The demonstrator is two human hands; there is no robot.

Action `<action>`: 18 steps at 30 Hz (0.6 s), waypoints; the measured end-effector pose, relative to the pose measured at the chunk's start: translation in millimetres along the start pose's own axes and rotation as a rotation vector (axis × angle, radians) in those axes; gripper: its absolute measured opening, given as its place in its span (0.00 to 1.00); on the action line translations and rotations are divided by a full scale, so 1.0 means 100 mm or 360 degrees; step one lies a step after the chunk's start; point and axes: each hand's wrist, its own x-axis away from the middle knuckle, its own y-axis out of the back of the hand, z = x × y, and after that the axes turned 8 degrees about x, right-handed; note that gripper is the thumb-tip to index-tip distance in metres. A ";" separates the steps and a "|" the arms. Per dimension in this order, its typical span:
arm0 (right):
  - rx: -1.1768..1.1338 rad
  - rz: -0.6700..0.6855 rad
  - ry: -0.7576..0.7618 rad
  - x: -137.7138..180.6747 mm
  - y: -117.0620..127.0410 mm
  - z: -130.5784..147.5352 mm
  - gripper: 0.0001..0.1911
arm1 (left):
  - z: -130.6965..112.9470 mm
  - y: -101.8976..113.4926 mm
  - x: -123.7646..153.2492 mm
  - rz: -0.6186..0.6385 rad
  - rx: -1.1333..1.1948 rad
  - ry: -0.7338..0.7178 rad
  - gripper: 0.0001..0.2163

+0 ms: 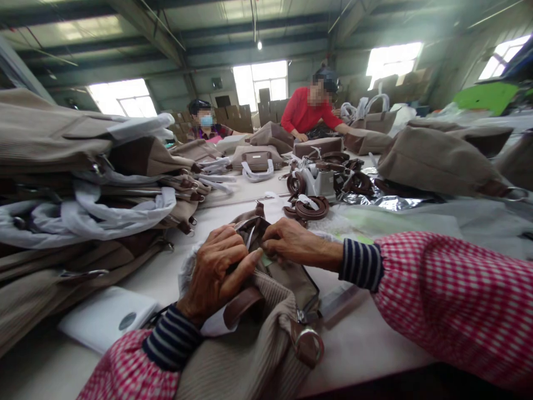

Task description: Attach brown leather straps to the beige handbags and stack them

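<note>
A taupe ribbed handbag with brown trim lies unzipped on the table in front of me. My left hand is closed over the near edge of its opening, thumb pointing toward the inside. Fingers curled in a pinch, my right hand reaches into the opening from the right; what they pinch is hidden. Close below those fingertips shows a small pale green piece. A brown handle, partly wrapped in white, rises beside my left wrist. At the bag's right end hangs a metal ring on a brown tab.
Stacked handbags with white-wrapped handles crowd the left side. Coiled brown straps lie beyond my right hand, and a large handbag sits at the right. A flat white packet rests at lower left. Two people work across the table.
</note>
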 end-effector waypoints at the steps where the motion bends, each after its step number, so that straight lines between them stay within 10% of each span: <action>1: -0.0013 0.0012 0.0000 0.03 0.00 -0.02 0.08 | 0.00 0.00 0.00 0.0004 0.0005 0.0008 0.20; 18: 0.1057 -0.0004 0.0799 0.37 -0.18 -0.26 0.12 | -0.03 0.00 0.00 0.0130 0.0034 0.0094 0.18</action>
